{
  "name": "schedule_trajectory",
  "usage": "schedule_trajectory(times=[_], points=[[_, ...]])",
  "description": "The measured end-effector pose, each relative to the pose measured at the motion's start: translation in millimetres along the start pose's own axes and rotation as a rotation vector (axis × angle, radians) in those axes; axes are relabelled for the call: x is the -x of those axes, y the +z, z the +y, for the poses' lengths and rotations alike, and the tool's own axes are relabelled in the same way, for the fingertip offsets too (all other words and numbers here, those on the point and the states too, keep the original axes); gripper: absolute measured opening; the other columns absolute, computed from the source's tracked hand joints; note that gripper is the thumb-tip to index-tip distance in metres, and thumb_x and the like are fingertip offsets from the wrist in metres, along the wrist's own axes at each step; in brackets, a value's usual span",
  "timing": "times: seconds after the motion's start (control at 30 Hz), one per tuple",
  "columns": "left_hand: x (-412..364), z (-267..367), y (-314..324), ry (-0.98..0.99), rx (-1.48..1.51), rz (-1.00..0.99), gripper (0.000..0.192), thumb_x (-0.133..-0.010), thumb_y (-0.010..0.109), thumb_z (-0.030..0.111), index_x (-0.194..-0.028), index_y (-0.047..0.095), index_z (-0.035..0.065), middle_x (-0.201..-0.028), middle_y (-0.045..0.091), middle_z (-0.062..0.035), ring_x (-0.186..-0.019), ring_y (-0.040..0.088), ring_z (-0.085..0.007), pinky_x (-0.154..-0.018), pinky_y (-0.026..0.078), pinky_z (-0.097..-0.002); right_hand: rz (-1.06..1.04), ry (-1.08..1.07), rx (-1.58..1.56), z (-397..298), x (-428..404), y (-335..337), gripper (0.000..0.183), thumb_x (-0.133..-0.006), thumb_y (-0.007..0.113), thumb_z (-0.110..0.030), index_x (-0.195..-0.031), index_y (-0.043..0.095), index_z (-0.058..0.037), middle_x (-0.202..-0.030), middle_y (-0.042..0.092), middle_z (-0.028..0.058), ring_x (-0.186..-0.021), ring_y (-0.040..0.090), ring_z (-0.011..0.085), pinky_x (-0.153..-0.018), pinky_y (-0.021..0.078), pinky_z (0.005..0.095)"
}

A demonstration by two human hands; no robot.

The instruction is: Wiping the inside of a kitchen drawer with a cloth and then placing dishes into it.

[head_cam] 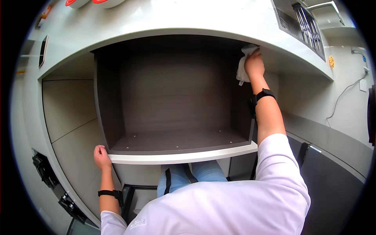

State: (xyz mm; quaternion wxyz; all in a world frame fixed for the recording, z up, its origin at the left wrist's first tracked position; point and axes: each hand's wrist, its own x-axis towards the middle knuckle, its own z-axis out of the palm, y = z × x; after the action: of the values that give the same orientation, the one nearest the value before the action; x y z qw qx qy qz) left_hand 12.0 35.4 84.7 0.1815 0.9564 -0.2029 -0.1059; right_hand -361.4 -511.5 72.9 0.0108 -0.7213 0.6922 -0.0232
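My right hand point(255, 63) grips a white cloth or paper wipe point(242, 72), bunched under the fingers. It presses down at the far right of a pulled-out drawer point(176, 91), on or close to the side wall's top edge under the counter. Dark brown wood-look panels line the drawer, and several small pale fastener heads dot the near panel. At the near left corner, my left hand point(102, 155) is curled into a loose fist beside the end of the white drawer front point(182, 157). Whether its hidden fingertips hook that edge cannot be seen.
A white countertop point(188, 17) overhangs the drawer's far end. On it are red-lidded containers point(107, 2), a phone point(43, 51) and a sink with a metal rack point(310, 28). A gas hob point(44, 169) lies left; a cord point(343, 91) hangs right. My legs point(188, 176) stand below the drawer.
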Motion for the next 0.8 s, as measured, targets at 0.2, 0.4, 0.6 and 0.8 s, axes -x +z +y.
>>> schedule_trajectory(times=[0.2, 0.4, 0.6, 0.8], points=[[-1, 7, -1, -0.027, -0.079, 0.014, 0.015, -0.081, 0.047, 0.017, -0.08, 0.058, 0.0079, -0.08, 0.061, -0.0093, -0.073, 0.058, -0.0275, -0.065, 0.044, -0.0371, -0.129, -0.011, -0.097, 29, 69, -15, 0.058, -0.088, 0.045, -0.021, -0.134, 0.02, 0.0032, -0.113, 0.049, 0.0279, -0.096, 0.054, 0.0431, -0.08, 0.0457, 0.0474], [-2, 8, 3, -0.037, -0.074, 0.019, 0.016, -0.081, 0.048, 0.022, -0.081, 0.06, 0.0109, -0.08, 0.063, -0.0088, -0.072, 0.059, -0.0286, -0.063, 0.045, -0.0386, -0.197, 0.014, -0.12, 65, 126, -15, 0.064, -0.086, 0.046, -0.021, -0.137, 0.014, 0.0041, -0.115, 0.048, 0.0276, -0.096, 0.055, 0.0419, -0.082, 0.0454, 0.0463], [-5, 9, 5, -0.052, -0.092, 0.033, 0.018, -0.081, 0.049, 0.026, -0.083, 0.061, 0.0125, -0.078, 0.063, -0.0089, -0.071, 0.059, -0.0271, -0.063, 0.045, -0.0379, -0.441, 0.083, -0.034, 88, 179, -35, 0.07, -0.086, 0.046, -0.025, -0.137, 0.01, 0.0051, -0.116, 0.05, 0.0276, -0.096, 0.056, 0.0399, -0.083, 0.0457, 0.0442], [-5, 16, 8, -0.071, -0.121, 0.06, 0.017, -0.08, 0.048, 0.024, -0.08, 0.06, 0.0128, -0.082, 0.063, -0.0085, -0.074, 0.059, -0.0314, -0.063, 0.045, -0.0418, -0.596, 0.101, 0.068, 109, 214, -45, 0.076, -0.086, 0.045, -0.032, -0.138, 0.004, 0.0059, -0.114, 0.053, 0.0259, -0.098, 0.057, 0.0379, -0.084, 0.0454, 0.0433]])
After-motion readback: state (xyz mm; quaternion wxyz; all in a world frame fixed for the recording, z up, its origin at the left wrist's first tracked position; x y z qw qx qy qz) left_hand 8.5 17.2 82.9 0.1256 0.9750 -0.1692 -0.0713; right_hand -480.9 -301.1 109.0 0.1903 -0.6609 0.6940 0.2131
